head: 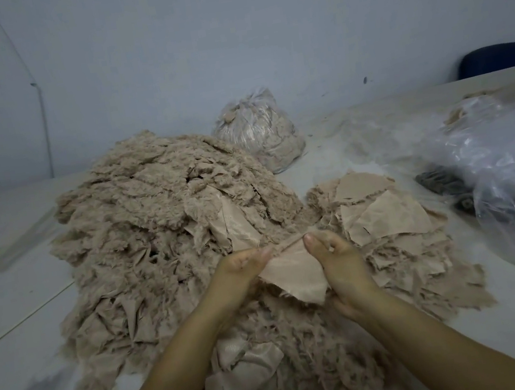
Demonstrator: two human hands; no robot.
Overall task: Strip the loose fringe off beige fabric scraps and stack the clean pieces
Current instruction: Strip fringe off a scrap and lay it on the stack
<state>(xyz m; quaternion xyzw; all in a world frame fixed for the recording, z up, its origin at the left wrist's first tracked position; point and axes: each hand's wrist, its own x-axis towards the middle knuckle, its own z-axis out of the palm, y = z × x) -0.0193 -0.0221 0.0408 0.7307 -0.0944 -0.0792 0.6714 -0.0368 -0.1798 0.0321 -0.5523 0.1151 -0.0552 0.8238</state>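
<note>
Pale grey walls are seen behind a white work surface (18, 333), on which a large heap of fringed scraps (154, 231) is piled. Just in front of that heap, a beige fabric scrap (290, 272) is held up between both hands. Its upper edge is pinched by the left hand (244, 267) at thumb and curled fingers, and by the right hand (333, 253) in the same way, thumbs close together. To the right of the heap, touching its edge, a lower stack of smoother pieces (384, 218) is laid. Behind the heap, a tied clear bag (260, 133) of beige material is set. Far right of the heap, crumpled clear plastic (507, 162) is spread over dark material.
</note>
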